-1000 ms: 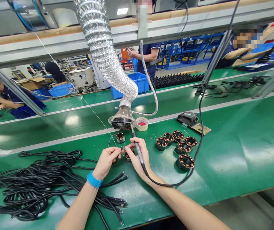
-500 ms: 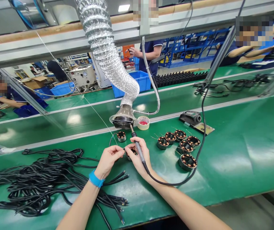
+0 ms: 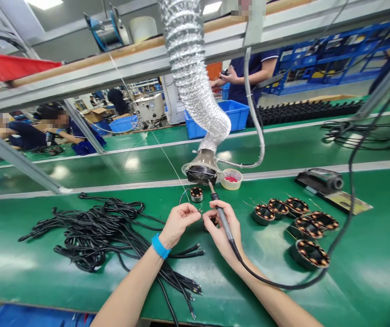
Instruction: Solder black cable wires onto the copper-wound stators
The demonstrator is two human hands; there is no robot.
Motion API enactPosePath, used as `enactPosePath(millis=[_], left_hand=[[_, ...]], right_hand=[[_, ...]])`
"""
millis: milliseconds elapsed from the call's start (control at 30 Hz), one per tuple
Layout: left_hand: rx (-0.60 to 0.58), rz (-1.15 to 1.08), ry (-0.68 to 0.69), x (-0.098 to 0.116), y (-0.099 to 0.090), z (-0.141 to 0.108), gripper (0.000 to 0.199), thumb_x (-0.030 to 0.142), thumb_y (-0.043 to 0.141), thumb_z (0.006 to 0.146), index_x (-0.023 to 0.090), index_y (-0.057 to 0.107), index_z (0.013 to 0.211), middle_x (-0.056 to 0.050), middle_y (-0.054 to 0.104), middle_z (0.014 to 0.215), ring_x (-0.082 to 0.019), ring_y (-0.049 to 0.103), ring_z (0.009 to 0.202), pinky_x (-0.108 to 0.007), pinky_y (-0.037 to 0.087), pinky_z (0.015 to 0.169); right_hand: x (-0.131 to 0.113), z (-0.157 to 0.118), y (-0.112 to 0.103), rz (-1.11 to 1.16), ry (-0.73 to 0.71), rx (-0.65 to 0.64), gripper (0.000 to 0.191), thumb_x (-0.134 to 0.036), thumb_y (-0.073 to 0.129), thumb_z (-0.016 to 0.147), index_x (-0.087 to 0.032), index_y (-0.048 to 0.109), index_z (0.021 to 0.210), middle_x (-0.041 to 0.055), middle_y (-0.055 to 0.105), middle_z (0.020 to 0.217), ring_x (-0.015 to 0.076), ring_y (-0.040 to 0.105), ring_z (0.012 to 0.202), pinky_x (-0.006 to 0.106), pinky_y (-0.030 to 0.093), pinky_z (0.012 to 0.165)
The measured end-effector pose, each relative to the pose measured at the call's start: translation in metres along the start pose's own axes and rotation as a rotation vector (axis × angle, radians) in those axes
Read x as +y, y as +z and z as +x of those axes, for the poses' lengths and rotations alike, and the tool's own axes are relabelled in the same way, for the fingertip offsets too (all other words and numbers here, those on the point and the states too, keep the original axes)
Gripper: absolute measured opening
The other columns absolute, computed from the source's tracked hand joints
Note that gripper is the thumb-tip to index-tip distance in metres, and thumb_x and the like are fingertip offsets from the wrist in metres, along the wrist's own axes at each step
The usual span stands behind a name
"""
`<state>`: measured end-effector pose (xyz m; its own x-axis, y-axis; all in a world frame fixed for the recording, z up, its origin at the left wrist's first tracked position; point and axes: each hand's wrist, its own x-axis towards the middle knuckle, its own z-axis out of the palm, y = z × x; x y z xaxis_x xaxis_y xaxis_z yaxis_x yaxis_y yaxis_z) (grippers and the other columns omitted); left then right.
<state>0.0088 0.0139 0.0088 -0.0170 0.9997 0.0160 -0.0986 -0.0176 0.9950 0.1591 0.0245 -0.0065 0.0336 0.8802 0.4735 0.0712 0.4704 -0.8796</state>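
My left hand (image 3: 181, 222), with a blue band at the wrist, is closed in a pinch on the end of a black cable; small wire tips poke past its fingers. My right hand (image 3: 225, 231) grips a soldering iron (image 3: 224, 218) between thumb and fingers, its tip pointing up and away toward the fume extractor hood (image 3: 202, 171). Partly hidden behind the right fingers is a motor stator with copper windings (image 3: 214, 221). Just beyond the hands stands another stator (image 3: 197, 194) with a wire attached. A thin strand of wire (image 3: 167, 156) runs down close to the left fingertips.
Left of my hands lies a pile of black cables (image 3: 96, 227) with stripped ends. Several stators (image 3: 309, 254) sit to the right, near a soldering iron stand (image 3: 321, 181). A round tub with red contents (image 3: 231, 179) stands by the hood. Co-workers are across the bench.
The camera view has turned left, so everything appears shifted right. My fingertips have drawn slightly apart, and the wire tips at the left fingers show more. The right hand still holds the soldering iron.
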Motion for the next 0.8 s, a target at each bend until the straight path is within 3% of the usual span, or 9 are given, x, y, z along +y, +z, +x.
enactPosePath(millis=[167, 300, 433, 567, 700, 800], left_hand=[[-0.156, 0.118, 0.021, 0.002, 0.004, -0.006, 0.022, 0.029, 0.077, 0.068, 0.013, 0.061, 0.068, 0.000, 0.057, 0.068, -0.011, 0.050, 0.064, -0.023, 0.041, 0.064], [-0.274, 0.164, 0.026, -0.003, 0.007, -0.008, 0.015, 0.025, 0.072, 0.070, 0.014, 0.063, 0.076, 0.000, 0.057, 0.072, -0.011, 0.051, 0.065, -0.025, 0.042, 0.067], [-0.230, 0.138, 0.000, -0.002, 0.001, -0.005, 0.028, 0.032, 0.078, 0.068, 0.014, 0.057, 0.068, 0.001, 0.055, 0.067, -0.010, 0.048, 0.061, -0.025, 0.041, 0.064], [-0.235, 0.132, -0.002, 0.006, -0.009, 0.000, 0.040, 0.048, 0.081, 0.066, 0.013, 0.061, 0.070, 0.000, 0.057, 0.066, -0.010, 0.047, 0.060, -0.025, 0.039, 0.061], [-0.233, 0.198, 0.031, 0.012, -0.016, 0.002, 0.043, 0.054, 0.078, 0.070, 0.013, 0.064, 0.072, -0.001, 0.058, 0.068, -0.010, 0.046, 0.062, -0.024, 0.036, 0.060], [-0.242, 0.148, -0.033, 0.015, -0.017, 0.000, 0.043, 0.054, 0.077, 0.072, 0.013, 0.062, 0.075, 0.002, 0.053, 0.064, -0.008, 0.043, 0.057, -0.023, 0.033, 0.054]], right_hand=[[-0.005, 0.002, -0.005, -0.173, -0.271, -0.074, 0.034, -0.024, 0.070, 0.083, -0.027, 0.057, 0.114, 0.0059, 0.059, 0.106, 0.0221, 0.063, 0.101, 0.040, 0.055, 0.087], [-0.004, 0.002, -0.004, -0.214, -0.357, -0.114, 0.026, -0.022, 0.061, 0.090, -0.028, 0.059, 0.115, 0.0074, 0.059, 0.109, 0.0217, 0.063, 0.103, 0.039, 0.056, 0.086], [-0.001, 0.007, -0.003, -0.244, -0.355, -0.079, 0.023, -0.025, 0.062, 0.089, -0.028, 0.060, 0.113, 0.0061, 0.063, 0.099, 0.0236, 0.063, 0.101, 0.041, 0.055, 0.087], [0.002, 0.011, -0.004, -0.217, -0.324, -0.076, 0.025, -0.030, 0.066, 0.088, -0.027, 0.060, 0.112, 0.0032, 0.067, 0.083, 0.0254, 0.062, 0.099, 0.045, 0.051, 0.091], [0.004, 0.012, -0.005, -0.176, -0.270, -0.091, 0.025, -0.031, 0.067, 0.087, -0.027, 0.060, 0.111, 0.0035, 0.068, 0.084, 0.0252, 0.063, 0.097, 0.043, 0.052, 0.088], [0.001, 0.012, -0.005, -0.193, -0.277, -0.086, 0.025, -0.029, 0.068, 0.086, -0.026, 0.060, 0.110, 0.0032, 0.068, 0.083, 0.0252, 0.063, 0.098, 0.043, 0.051, 0.089]])
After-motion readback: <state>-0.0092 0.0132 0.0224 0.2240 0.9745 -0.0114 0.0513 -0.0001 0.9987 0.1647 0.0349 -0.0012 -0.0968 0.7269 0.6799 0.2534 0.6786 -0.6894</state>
